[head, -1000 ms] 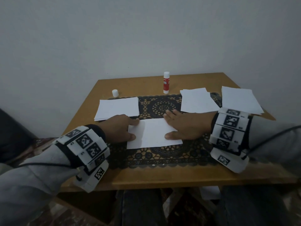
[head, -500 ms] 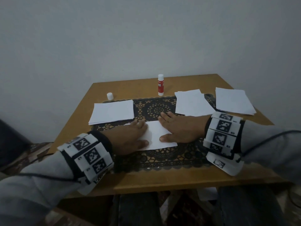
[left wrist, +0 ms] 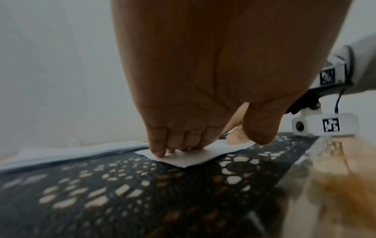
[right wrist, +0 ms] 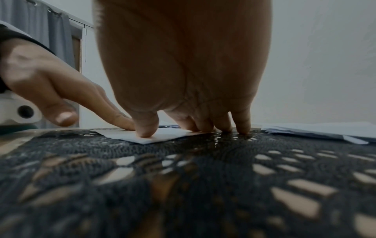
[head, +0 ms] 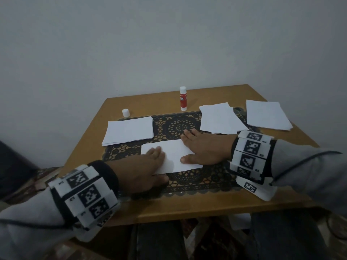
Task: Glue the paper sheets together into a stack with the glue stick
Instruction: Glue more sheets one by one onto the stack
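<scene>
Sheet: a white sheet (head: 174, 156) lies flat at the six o'clock side of the lace mat (head: 178, 126), long side across us. We cannot tell whether other sheets lie glued beneath it.
Left hand: our left hand (head: 148, 166) comes in from seven o'clock. Its grip is laid flat, fingers straight and side by side, tips bearing down on the sheet's left end and pinching nothing.
Right hand: our right hand (head: 204, 149) comes in from three o'clock, its grip flat and splayed. The thumb sits on the sheet's near right edge, the forefingers cross its far right corner, and the outer fingers rest on the mat.
Glue stick: the glue stick (head: 183, 99) stands upright at twelve o'clock on the bench (head: 187, 205), in neither hand. A small white cap (head: 125, 112) stands apart at ten o'clock.
Other paper: the left pile (head: 129, 130) is at nine o'clock, the near-right pile (head: 219, 119) at two, and the far-right pile (head: 266, 115) farther out on that line.
Step, as we judge it: we are pressing the sheet down, which fits either bedding it onto glue or steadying it.
Doing it well: we anchor with one palm and stroke with the other from the middle out to the corners, using pads rather than nails.
Caution: the lace is bumpy, so we use even weight and slow strokes, or the sheet may skate or crease.
</scene>
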### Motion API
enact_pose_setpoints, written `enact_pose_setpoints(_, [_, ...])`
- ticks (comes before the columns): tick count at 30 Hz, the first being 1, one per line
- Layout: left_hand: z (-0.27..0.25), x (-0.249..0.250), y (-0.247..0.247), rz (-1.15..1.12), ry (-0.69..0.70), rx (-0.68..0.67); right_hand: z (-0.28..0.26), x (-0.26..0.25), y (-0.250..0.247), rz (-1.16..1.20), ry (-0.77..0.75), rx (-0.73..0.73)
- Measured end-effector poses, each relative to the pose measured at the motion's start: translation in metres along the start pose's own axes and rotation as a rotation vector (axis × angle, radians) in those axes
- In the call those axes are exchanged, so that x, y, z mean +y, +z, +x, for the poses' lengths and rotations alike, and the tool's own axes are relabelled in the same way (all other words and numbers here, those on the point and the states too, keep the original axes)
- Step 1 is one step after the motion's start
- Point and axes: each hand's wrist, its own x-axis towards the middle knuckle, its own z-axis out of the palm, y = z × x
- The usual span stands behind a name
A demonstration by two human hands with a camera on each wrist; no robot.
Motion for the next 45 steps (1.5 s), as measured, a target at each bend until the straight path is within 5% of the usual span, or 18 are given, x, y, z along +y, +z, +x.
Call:
enact_pose_setpoints(7, [0.001,-0.012,0.002,0.026,-0.098,0.010,-0.003,-0.003,-0.002,0.008,-0.001,0.007])
enact_pose_setpoints(12, [-0.018,0.020,0.010,0.012,0.080,-0.046,-0.002,-0.002,-0.002,0.007,-0.002,0.010])
enact_pose_setpoints(18, [-0.003,0.001,0.002,0.042,-0.091,0.000,-0.003,-0.002,-0.002,0.006,-0.007,0.017])
enact_pose_setpoints(24, [-0.020,0.036,0.006,0.038,0.141,-0.048,-0.002,-0.002,-0.003,0.012,-0.017,0.041])
enact_pose_setpoints(30, [-0.010,0.010,0.009,0.081,-0.071,-0.008,-0.003,-0.002,-0.005,0.027,-0.026,0.081])
enact_pose_setpoints(34, [-0.017,0.021,0.008,0.045,0.081,-0.038,0.000,-0.001,-0.005,0.033,-0.029,0.130])
enact_pose_setpoints(40, [-0.012,0.008,0.005,0.135,-0.052,0.112,0.000,0.000,-0.005,0.063,-0.041,0.170])
enact_pose_setpoints(45, [-0.023,0.023,0.002,0.144,0.072,0.363,0.003,0.001,-0.004,0.072,-0.043,0.192])
